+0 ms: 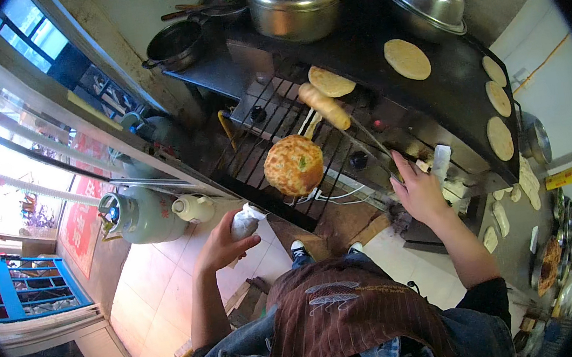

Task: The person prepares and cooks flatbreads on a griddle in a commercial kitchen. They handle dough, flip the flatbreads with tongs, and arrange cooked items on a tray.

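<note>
My right hand [417, 190] is closed on metal tongs [372, 145], whose far ends grip a long golden fried dough stick [324, 106] above the rack. In my left hand [224, 243] is a crumpled white paper or thin plastic wrapping [246, 221]; what it covers cannot be told. A browned round flatbread [294, 166] lies on the black wire rack [264, 123] between my hands. Another pale flatbread [330, 81] is partly under the griddle's front edge. Several pale flatbreads, one of them large and round [407, 60], rest on the dark griddle [356, 51].
A lidded metal pot [294, 8], a black pan [175, 44] and an upturned metal bowl [422, 1] stand at the back. Gas cylinders [144, 213] are on the left. Dough pieces [500, 218] lie on the right counter [517, 236], beside a tray of reddish filling [547, 265].
</note>
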Available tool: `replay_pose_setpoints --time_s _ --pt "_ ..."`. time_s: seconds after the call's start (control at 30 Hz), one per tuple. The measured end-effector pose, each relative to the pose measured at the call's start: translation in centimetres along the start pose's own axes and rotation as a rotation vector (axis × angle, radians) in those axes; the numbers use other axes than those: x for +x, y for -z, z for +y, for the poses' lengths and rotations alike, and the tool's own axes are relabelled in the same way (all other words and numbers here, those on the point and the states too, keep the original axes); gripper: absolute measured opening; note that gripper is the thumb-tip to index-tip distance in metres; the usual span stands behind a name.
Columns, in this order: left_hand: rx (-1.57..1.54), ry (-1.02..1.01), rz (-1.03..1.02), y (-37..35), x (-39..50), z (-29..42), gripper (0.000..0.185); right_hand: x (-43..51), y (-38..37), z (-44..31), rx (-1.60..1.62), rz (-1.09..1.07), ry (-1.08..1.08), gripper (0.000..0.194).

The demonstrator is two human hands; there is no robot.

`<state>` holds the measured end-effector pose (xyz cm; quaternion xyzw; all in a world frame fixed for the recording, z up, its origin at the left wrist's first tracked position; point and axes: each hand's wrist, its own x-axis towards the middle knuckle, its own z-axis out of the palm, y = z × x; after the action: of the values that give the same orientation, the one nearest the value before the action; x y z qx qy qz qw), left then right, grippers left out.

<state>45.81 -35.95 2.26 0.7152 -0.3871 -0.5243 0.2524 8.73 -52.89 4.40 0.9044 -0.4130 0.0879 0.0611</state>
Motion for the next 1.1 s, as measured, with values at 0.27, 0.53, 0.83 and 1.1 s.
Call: replay_pose_setpoints --time_s 0.27,0.53,0.83,1.1 --pt "0.018 -0.062 0.007 0.0 0.1 -0.6 0.070 -4.0 5.8 2.0 1.775 0.204 -0.874 0.038" --pt "-0.054 -0.122 -0.002 0.0 0.5 -1.3 0.066 -0.7 6.4 10.6 2.244 0.234 -0.938 0.034" --pt "-0.068 -0.114 -0.015 0.1 0.6 -1.9 0.069 -9.2 5.4 -1.2 1.560 -0.884 -0.837 0.062" --pt "-0.044 -0.112 -0.016 0.1 0.3 -1.5 0.070 -6.9 -1.6 -4.1 1.908 -0.925 -0.506 0.061"
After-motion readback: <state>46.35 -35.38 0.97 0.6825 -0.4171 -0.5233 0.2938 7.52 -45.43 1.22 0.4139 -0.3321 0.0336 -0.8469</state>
